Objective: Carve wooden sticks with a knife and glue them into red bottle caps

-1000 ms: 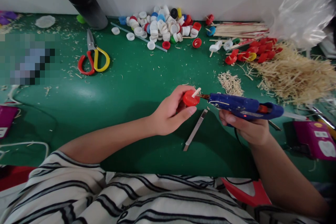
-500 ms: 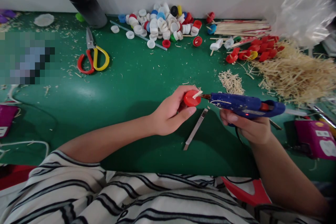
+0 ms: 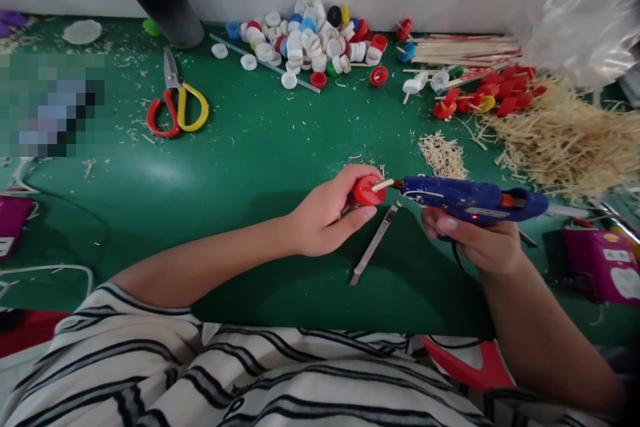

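your left hand (image 3: 323, 217) is closed on the red cap (image 3: 367, 191), thumb and fingers pinching its rim, just above the green worktop (image 3: 250, 147). a short pale stick (image 3: 383, 184) juts from the cap toward the right. right of the cap, your right hand (image 3: 480, 243) is wrapped around the blue glue gun (image 3: 470, 200). the gun's long axis runs left to right, nozzle at the stick's tip. a metal strip (image 3: 374, 245) lies just below the cap.

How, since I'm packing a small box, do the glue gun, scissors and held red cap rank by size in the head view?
1. glue gun
2. scissors, though farther off, so that order is unsure
3. red cap, clearly smallest
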Action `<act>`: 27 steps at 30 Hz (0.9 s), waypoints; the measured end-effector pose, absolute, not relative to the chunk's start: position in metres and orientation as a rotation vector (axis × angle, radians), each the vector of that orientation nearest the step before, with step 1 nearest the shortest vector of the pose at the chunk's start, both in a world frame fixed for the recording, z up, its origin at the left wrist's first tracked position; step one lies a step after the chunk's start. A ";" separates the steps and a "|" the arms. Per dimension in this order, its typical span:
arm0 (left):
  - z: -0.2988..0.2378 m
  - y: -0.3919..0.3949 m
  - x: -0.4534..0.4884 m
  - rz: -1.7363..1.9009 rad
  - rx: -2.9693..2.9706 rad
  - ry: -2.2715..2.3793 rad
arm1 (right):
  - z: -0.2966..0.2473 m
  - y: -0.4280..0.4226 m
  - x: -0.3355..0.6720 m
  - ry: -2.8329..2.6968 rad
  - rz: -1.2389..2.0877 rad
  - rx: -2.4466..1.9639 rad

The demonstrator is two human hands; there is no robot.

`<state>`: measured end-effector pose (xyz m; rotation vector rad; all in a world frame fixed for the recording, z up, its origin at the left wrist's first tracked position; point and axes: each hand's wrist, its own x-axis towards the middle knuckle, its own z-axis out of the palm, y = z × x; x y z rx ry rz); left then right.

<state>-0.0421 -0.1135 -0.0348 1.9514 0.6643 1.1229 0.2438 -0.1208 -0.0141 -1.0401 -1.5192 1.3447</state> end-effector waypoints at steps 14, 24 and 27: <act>-0.035 -0.109 -0.043 1.152 2.053 0.655 | -0.013 -0.115 0.243 -1.556 1.335 -0.914; -0.033 -0.109 -0.043 1.132 2.104 0.679 | -0.009 -0.113 0.245 -1.589 1.348 -0.877; -0.033 -0.109 -0.044 1.112 2.118 0.705 | -0.008 -0.112 0.247 -1.613 1.345 -0.851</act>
